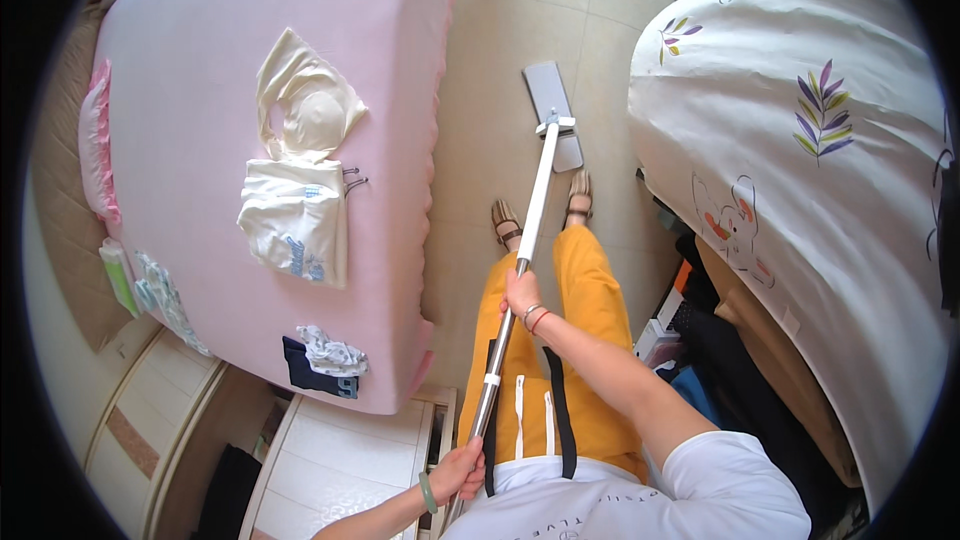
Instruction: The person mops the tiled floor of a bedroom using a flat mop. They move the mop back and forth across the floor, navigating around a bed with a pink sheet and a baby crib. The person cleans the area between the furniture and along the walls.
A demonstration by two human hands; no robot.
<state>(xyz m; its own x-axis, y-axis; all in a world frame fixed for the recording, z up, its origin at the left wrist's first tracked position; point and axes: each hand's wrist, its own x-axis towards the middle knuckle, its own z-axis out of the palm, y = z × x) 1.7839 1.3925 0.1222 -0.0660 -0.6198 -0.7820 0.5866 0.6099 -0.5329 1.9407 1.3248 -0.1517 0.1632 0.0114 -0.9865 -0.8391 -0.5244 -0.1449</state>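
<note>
A flat mop with a white and silver pole slants away from me, its grey rectangular head lying on the tiled floor ahead of my feet. My right hand is closed round the middle of the pole, a bracelet and a red string at its wrist. Lower down, near the pole's end, my left hand grips it too, below a green bangle. Part of the mop head is covered by the white joint and pole.
On the left stands a bed with a pink sheet, bearing a cream garment, a folded white garment and dark folded cloth. A white patterned cover drapes over furniture on the right. Drawers stand at lower left.
</note>
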